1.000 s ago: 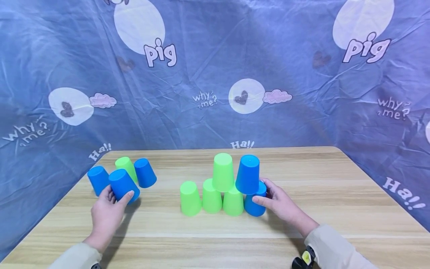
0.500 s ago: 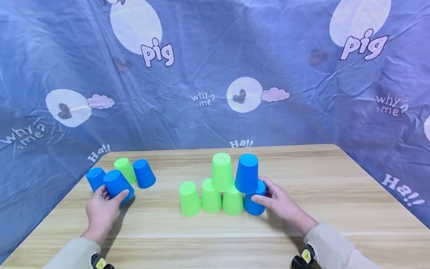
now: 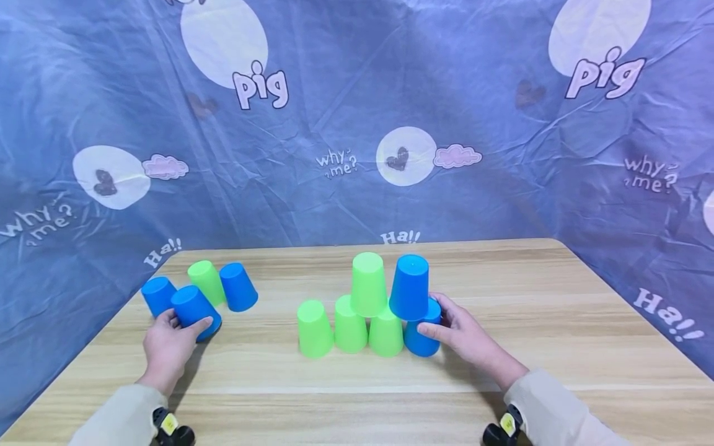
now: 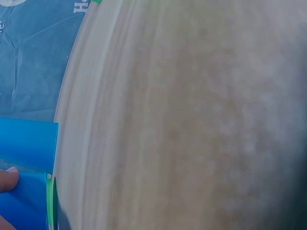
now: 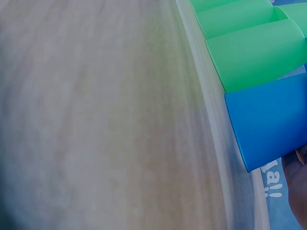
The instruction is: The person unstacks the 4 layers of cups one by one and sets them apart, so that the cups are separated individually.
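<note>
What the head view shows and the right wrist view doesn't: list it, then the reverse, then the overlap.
Only head: the left hand, the tilted blue cup it holds, the green cup behind and two other blue cups.
Only right wrist: no new thing that I can make out, just a closer, sideways look at the lower blue cup.
Both: that cup, the right hand gripping it, the bottom-row green cups and the table.
</note>
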Available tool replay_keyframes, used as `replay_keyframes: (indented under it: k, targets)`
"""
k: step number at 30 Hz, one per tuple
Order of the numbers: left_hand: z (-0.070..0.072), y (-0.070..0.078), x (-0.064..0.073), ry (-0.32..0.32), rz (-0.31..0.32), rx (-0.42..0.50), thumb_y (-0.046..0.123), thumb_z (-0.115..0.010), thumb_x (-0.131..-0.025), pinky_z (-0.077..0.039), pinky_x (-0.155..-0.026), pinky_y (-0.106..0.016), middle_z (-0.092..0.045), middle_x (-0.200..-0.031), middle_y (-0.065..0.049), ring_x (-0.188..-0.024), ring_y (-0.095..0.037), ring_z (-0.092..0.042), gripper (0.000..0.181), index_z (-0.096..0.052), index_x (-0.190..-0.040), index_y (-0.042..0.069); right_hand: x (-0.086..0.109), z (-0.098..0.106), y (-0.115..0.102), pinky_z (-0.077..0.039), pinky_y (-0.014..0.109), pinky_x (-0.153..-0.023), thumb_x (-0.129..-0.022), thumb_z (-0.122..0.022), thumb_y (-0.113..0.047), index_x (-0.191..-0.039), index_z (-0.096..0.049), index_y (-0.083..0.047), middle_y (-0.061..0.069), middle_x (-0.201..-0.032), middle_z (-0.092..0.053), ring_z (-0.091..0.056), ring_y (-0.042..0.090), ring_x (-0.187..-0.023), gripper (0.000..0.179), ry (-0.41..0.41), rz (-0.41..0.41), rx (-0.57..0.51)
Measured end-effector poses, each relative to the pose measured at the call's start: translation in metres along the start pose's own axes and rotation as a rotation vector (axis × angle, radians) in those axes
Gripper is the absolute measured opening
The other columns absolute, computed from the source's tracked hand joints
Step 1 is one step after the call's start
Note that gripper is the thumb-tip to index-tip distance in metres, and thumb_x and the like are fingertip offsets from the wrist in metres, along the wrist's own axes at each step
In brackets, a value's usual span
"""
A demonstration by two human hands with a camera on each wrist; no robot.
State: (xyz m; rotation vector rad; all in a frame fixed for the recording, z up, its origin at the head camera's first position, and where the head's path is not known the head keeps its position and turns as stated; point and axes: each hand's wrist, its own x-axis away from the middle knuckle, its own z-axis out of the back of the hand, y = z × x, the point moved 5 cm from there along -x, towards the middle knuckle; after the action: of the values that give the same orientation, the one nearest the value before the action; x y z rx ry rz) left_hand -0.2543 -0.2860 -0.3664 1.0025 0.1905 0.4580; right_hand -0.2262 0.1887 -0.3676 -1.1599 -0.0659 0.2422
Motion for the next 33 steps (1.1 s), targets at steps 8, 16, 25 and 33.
replay_keyframes:
  k: [8, 16, 25, 33]
  targets:
    - [-0.001, -0.004, -0.007, 0.015, 0.007, -0.03, 0.026, -0.065, -0.086, -0.027, -0.105, -0.06, -0.022, -0.143, -0.035, -0.13, -0.05, -0.025, 0.087, -0.01, -0.144, -0.008, 0.0, 0.001, -0.001, -0.031, 0.059, -0.104, -0.089, -0.061, -0.03, -0.14, -0.033, -0.009, 0.019, -0.138, -0.043, -0.037, 0.04, -0.129, 0.062, 0.004, 0.001, 0.008]
    - [-0.001, -0.001, -0.006, 0.005, 0.005, -0.044, 0.026, -0.065, -0.086, -0.027, -0.104, -0.061, -0.021, -0.144, -0.035, -0.13, -0.051, -0.025, 0.088, -0.009, -0.144, -0.008, -0.001, 0.002, 0.002, -0.032, 0.059, -0.104, -0.089, -0.061, -0.031, -0.14, -0.033, -0.009, 0.019, -0.138, -0.044, -0.038, 0.04, -0.128, 0.062, 0.007, -0.004, 0.01]
    - [0.002, 0.003, -0.004, -0.014, 0.008, -0.028, 0.03, -0.069, -0.082, -0.027, -0.104, -0.06, -0.021, -0.145, -0.034, -0.131, -0.05, -0.024, 0.096, -0.006, -0.146, -0.004, -0.001, 0.001, 0.003, -0.031, 0.059, -0.104, -0.089, -0.061, -0.03, -0.14, -0.033, -0.009, 0.018, -0.138, -0.044, -0.038, 0.04, -0.129, 0.062, 0.009, -0.002, 0.005]
    - [0.012, 0.027, 0.014, 0.078, -0.09, 0.022, 0.039, -0.064, -0.084, -0.019, -0.107, -0.063, -0.004, -0.155, -0.016, -0.139, -0.042, -0.01, 0.095, -0.001, -0.15, 0.011, -0.001, 0.0, 0.002, -0.032, 0.059, -0.103, -0.089, -0.061, -0.032, -0.14, -0.033, -0.008, 0.019, -0.137, -0.044, -0.038, 0.04, -0.128, 0.063, 0.002, 0.004, 0.011]
